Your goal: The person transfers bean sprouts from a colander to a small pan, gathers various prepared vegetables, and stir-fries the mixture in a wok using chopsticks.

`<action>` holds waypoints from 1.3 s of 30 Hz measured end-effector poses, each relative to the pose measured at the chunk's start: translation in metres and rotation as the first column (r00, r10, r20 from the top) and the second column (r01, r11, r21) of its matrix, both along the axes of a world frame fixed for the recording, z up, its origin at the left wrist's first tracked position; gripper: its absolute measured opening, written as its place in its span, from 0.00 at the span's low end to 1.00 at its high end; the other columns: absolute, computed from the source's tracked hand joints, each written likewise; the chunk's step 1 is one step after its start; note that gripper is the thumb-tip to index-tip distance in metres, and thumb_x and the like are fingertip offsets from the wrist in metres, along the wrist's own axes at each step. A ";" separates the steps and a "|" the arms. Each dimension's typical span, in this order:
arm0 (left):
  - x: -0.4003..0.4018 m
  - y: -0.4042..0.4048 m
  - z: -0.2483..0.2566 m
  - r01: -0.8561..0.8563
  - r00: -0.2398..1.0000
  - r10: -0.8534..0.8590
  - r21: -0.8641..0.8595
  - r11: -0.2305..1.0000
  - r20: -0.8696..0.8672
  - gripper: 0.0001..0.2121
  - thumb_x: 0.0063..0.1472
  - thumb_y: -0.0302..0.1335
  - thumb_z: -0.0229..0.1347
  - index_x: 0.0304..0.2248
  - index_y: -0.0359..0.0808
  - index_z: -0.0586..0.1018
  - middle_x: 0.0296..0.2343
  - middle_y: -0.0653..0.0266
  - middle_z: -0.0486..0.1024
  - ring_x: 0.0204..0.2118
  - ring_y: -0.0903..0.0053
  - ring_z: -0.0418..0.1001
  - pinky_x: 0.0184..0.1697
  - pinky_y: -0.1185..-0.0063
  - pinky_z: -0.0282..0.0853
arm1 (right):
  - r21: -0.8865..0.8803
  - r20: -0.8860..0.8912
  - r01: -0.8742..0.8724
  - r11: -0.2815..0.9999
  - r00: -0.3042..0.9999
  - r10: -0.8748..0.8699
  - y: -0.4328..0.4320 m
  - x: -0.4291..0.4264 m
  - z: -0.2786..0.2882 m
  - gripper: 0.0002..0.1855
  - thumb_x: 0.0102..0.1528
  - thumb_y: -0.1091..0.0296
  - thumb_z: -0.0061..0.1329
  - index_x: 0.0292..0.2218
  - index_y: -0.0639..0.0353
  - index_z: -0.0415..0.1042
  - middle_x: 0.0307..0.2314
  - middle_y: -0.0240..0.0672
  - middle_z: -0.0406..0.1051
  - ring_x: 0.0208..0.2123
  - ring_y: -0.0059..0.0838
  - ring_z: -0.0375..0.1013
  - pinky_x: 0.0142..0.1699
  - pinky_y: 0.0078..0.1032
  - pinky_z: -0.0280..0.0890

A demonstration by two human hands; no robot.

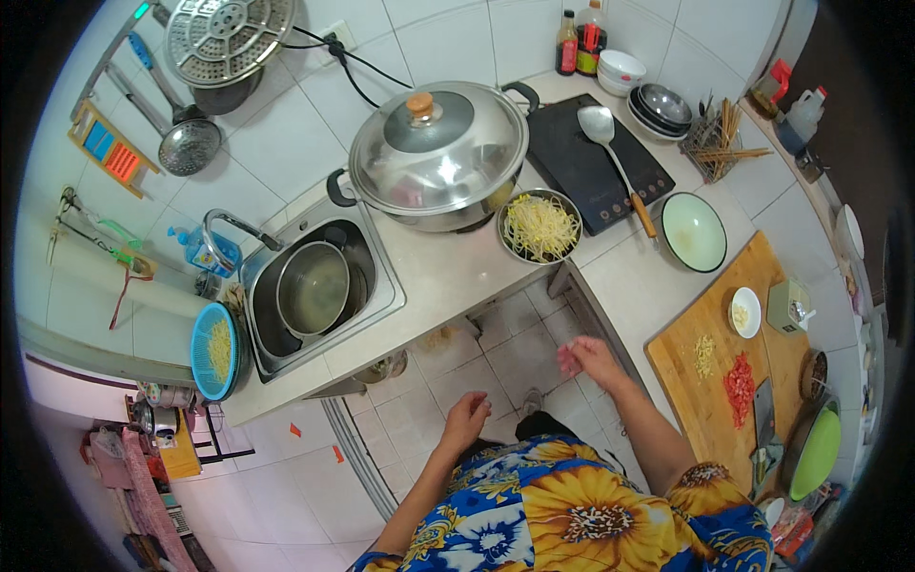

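Note:
My left hand [467, 420] hangs over the tiled floor in front of the counter, fingers loosely bent and nothing in them. Also without anything in its grasp, my right hand [592, 363] is held in the air beside the right-hand counter's edge. Ahead of both hands, a metal bowl of bean sprouts [541, 227] stands at the counter corner. Behind it is a large lidded steel wok [437, 154]. A metal spatula with a wooden handle [613, 146] lies across the black induction cooktop [572, 161]. Right of it sits a pale green enamel bowl [693, 232].
A pot of cloudy liquid [313, 289] rests in the sink [393, 304], beside a blue basket [202, 357] of pale shreds. On the wooden cutting board [672, 343] are chopped red pieces [738, 390], minced pale bits [704, 356], a small white bowl [745, 325] and a cleaver [764, 411].

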State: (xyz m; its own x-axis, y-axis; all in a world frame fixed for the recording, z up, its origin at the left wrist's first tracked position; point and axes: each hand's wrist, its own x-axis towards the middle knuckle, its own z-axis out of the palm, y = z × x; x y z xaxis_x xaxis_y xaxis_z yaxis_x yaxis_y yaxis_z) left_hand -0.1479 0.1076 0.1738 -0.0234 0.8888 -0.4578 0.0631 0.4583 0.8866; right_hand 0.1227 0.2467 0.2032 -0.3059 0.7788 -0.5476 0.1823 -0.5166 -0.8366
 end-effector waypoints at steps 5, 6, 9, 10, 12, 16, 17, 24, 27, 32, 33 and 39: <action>0.002 0.016 -0.009 0.059 0.997 -0.057 0.034 0.998 -0.043 0.14 0.60 0.28 0.48 0.42 0.29 0.70 0.31 0.55 0.75 0.33 0.74 0.75 0.37 0.79 0.69 | -0.012 -0.041 0.011 1.000 0.999 -0.012 0.025 0.004 -0.014 0.15 0.60 0.63 0.37 0.29 0.63 0.71 0.21 0.32 0.70 0.21 0.21 0.69 0.25 0.20 0.64; 0.000 0.021 -0.006 0.082 0.995 -0.082 0.002 0.997 -0.048 0.13 0.59 0.28 0.49 0.42 0.29 0.70 0.31 0.55 0.75 0.34 0.72 0.75 0.38 0.78 0.69 | -0.023 0.001 0.063 0.998 0.998 -0.063 0.022 0.008 -0.026 0.14 0.59 0.64 0.37 0.30 0.63 0.70 0.22 0.32 0.70 0.21 0.21 0.69 0.26 0.20 0.65; -0.010 0.030 -0.027 0.181 0.978 -0.182 -0.021 0.983 -0.103 0.14 0.58 0.29 0.49 0.41 0.28 0.71 0.32 0.53 0.75 0.35 0.69 0.75 0.39 0.76 0.69 | -0.049 0.081 0.140 0.989 0.987 -0.135 0.001 0.014 -0.046 0.13 0.59 0.65 0.37 0.31 0.63 0.70 0.23 0.33 0.70 0.21 0.21 0.69 0.26 0.20 0.65; -0.014 0.033 -0.032 0.250 0.955 -0.247 -0.006 0.968 -0.163 0.14 0.58 0.29 0.50 0.40 0.28 0.71 0.33 0.52 0.75 0.35 0.67 0.75 0.39 0.76 0.69 | -0.058 0.110 0.156 0.986 0.983 -0.149 -0.011 0.015 -0.052 0.13 0.59 0.65 0.37 0.32 0.63 0.70 0.24 0.33 0.71 0.21 0.21 0.70 0.26 0.19 0.65; -0.025 0.045 -0.037 0.338 0.925 -0.326 0.028 0.941 -0.197 0.13 0.59 0.28 0.49 0.40 0.28 0.71 0.31 0.55 0.75 0.34 0.71 0.74 0.38 0.77 0.68 | -0.092 0.185 0.173 0.981 0.971 -0.154 -0.030 0.017 -0.061 0.11 0.58 0.65 0.38 0.34 0.62 0.70 0.25 0.34 0.71 0.22 0.22 0.70 0.25 0.19 0.66; -0.039 0.071 -0.040 0.482 0.853 -0.449 0.075 0.873 -0.265 0.12 0.59 0.27 0.49 0.40 0.29 0.71 0.29 0.55 0.75 0.32 0.73 0.74 0.36 0.78 0.69 | -0.228 0.382 0.274 0.934 0.908 -0.173 -0.082 0.028 -0.076 0.12 0.58 0.67 0.38 0.40 0.60 0.68 0.27 0.35 0.71 0.24 0.24 0.72 0.24 0.21 0.66; -0.042 0.076 -0.037 0.517 0.833 -0.477 0.088 0.852 -0.281 0.12 0.59 0.27 0.49 0.40 0.29 0.71 0.30 0.54 0.75 0.32 0.72 0.74 0.37 0.78 0.69 | -0.239 0.398 0.300 0.923 0.898 -0.189 -0.095 0.031 -0.082 0.12 0.58 0.67 0.38 0.40 0.60 0.68 0.27 0.35 0.71 0.24 0.24 0.72 0.24 0.21 0.66; -0.064 0.068 -0.101 0.529 0.808 -0.540 -0.114 0.841 -0.237 0.12 0.58 0.28 0.50 0.39 0.31 0.71 0.30 0.51 0.75 0.35 0.63 0.75 0.39 0.74 0.69 | -0.206 0.445 0.664 0.718 0.717 -0.536 -0.130 0.068 -0.143 0.19 0.57 0.58 0.41 0.47 0.58 0.61 0.31 0.39 0.70 0.25 0.31 0.73 0.26 0.27 0.67; -0.060 0.033 -0.147 0.465 0.856 -0.490 -0.171 0.869 -0.166 0.13 0.58 0.28 0.50 0.41 0.30 0.71 0.29 0.52 0.75 0.33 0.65 0.75 0.38 0.75 0.69 | -0.127 0.443 0.742 0.658 0.636 -0.632 -0.114 0.091 -0.180 0.21 0.58 0.53 0.39 0.47 0.56 0.59 0.32 0.39 0.69 0.27 0.32 0.73 0.27 0.28 0.67; -0.021 -0.025 -0.199 0.482 0.870 -0.492 -0.280 0.830 0.040 0.14 0.60 0.28 0.48 0.43 0.28 0.68 0.31 0.58 0.74 0.34 0.75 0.73 0.38 0.79 0.69 | -0.072 0.406 0.787 0.613 0.585 -0.703 -0.061 0.142 -0.230 0.22 0.60 0.52 0.31 0.46 0.61 0.61 0.36 0.40 0.70 0.30 0.31 0.73 0.31 0.28 0.67; -0.010 -0.037 -0.210 0.497 0.864 -0.497 -0.282 0.821 0.075 0.14 0.61 0.28 0.48 0.43 0.27 0.68 0.31 0.58 0.74 0.34 0.75 0.73 0.38 0.79 0.69 | -0.095 0.407 0.794 0.600 0.581 -0.705 -0.053 0.158 -0.241 0.22 0.60 0.52 0.30 0.45 0.60 0.61 0.36 0.40 0.71 0.31 0.31 0.73 0.33 0.28 0.67; 0.039 -0.088 -0.261 0.416 0.909 -0.395 -0.301 0.858 0.131 0.12 0.58 0.27 0.50 0.40 0.31 0.71 0.27 0.57 0.75 0.28 0.72 0.75 0.33 0.79 0.70 | 0.005 0.122 0.895 0.447 0.443 -0.888 -0.024 0.192 -0.279 0.16 0.59 0.58 0.37 0.44 0.58 0.60 0.36 0.43 0.71 0.32 0.35 0.74 0.36 0.29 0.68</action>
